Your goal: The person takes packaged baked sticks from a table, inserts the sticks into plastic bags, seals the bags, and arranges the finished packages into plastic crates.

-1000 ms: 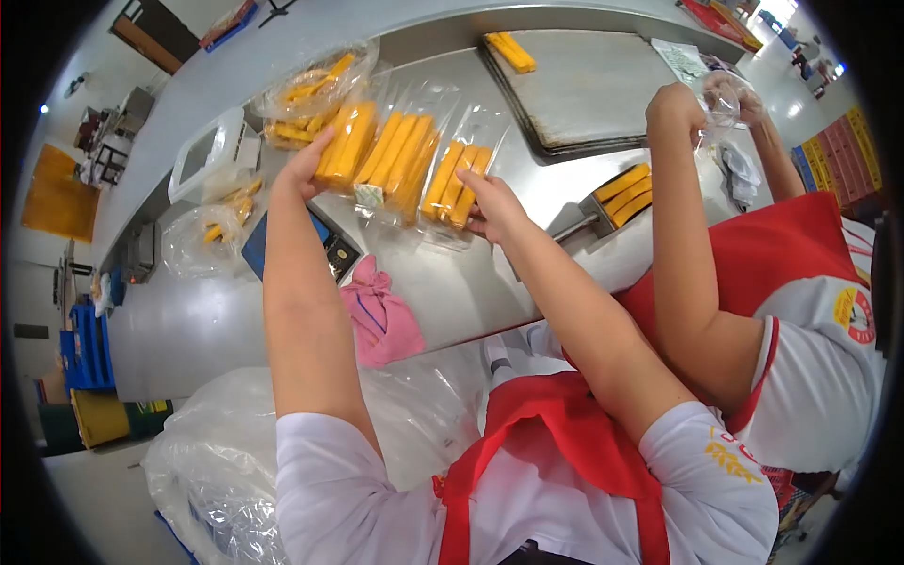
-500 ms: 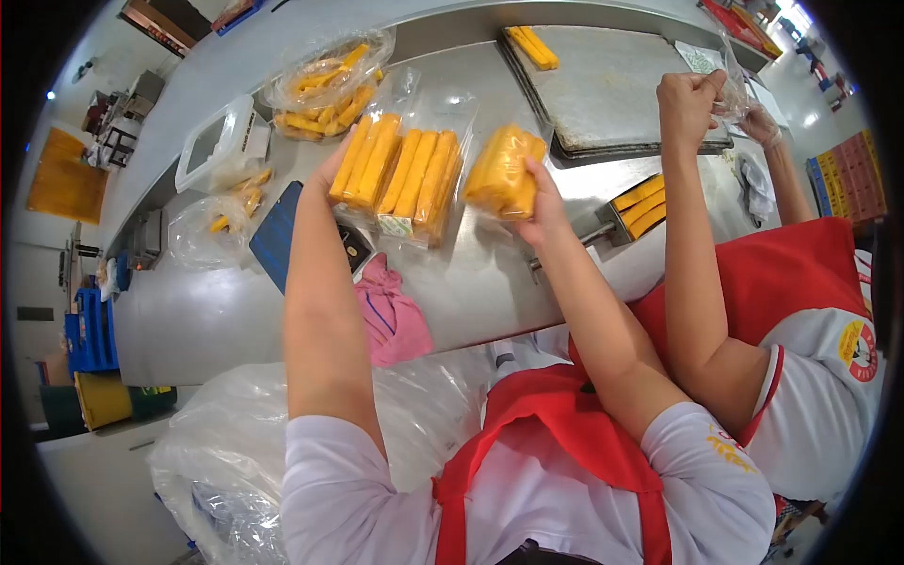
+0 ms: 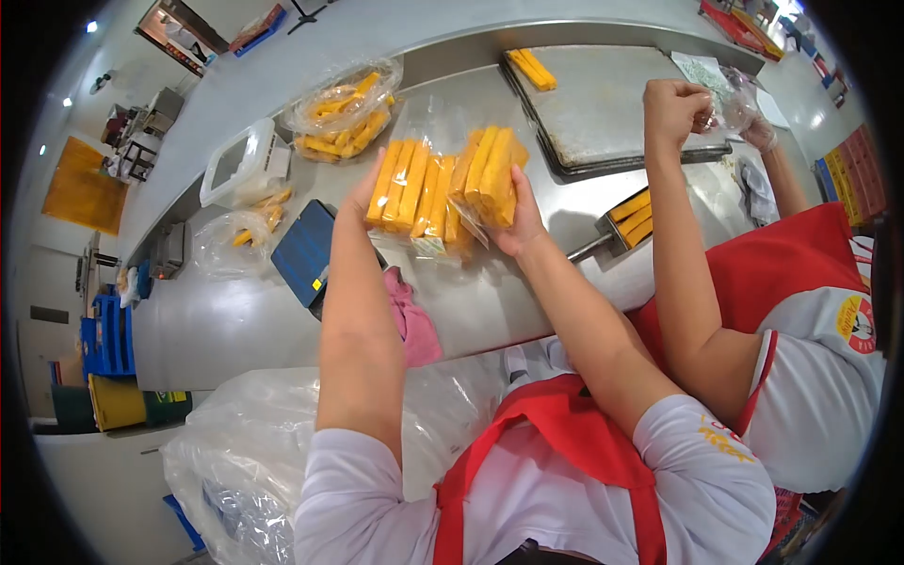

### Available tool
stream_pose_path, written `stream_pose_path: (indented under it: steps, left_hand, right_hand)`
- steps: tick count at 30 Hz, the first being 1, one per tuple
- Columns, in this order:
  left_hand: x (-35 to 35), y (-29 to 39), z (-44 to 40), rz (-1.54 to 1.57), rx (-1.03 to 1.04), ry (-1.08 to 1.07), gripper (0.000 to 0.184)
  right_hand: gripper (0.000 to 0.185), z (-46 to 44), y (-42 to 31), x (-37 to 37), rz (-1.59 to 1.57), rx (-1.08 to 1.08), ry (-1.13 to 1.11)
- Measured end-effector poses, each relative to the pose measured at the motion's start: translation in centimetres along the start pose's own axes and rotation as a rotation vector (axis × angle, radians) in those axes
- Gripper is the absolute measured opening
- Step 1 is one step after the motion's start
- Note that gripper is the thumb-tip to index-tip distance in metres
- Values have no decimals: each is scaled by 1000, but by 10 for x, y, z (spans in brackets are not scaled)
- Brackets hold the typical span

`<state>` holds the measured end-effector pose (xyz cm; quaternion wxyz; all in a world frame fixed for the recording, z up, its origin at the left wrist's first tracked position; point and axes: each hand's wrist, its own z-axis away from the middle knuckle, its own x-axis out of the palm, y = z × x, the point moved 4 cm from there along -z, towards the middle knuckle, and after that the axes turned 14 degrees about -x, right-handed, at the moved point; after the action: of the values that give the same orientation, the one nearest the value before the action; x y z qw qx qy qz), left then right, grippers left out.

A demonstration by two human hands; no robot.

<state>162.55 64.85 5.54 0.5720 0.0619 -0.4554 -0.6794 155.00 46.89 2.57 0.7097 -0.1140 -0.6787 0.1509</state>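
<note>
My left hand [image 3: 364, 194] grips the left side of clear plastic packs of yellow sticks [image 3: 399, 185], held above the steel table. The sticks stand side by side in the bags, and a small label shows at the lower edge. My right hand [image 3: 523, 218] is closed on another clear pack of yellow sticks [image 3: 490, 174], tilted against the right side of the left-hand packs. Both hands' fingers are partly hidden behind the packs. Below my left forearm are a blue flat-topped device [image 3: 306, 256] and a pink cloth [image 3: 412, 320].
Bags of yellow pieces [image 3: 344, 127] and a clear plastic tub [image 3: 240, 169] stand at the left. On the right are a baking tray [image 3: 612, 104] with sticks and a handled metal scoop [image 3: 626, 221] of sticks. A co-worker's hands [image 3: 676, 113] hold clear plastic nearby.
My right hand has brought its pack left, against the packs in my left hand. Those packs now sit lower and farther right in view. The camera view has shifted slightly.
</note>
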Motion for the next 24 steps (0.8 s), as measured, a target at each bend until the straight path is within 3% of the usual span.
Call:
stream_pose_path:
  steps: [2,6,11,24]
  left_hand:
    - [14,-7,13,55,-124,90,65]
    - [16,-27,10,244,-154,-96,66]
    - [15,-31,4,283,-70,-79,65]
    - [93,-36,73,174,15,-26,63]
  right_hand:
    - [55,4,-5,1,55,-41,-28]
    - [56,12,-18,8,111,-19,-75]
    - [57,22,-22,7,96,-11,-51]
    - [56,86,-63,48,149,-84,-171]
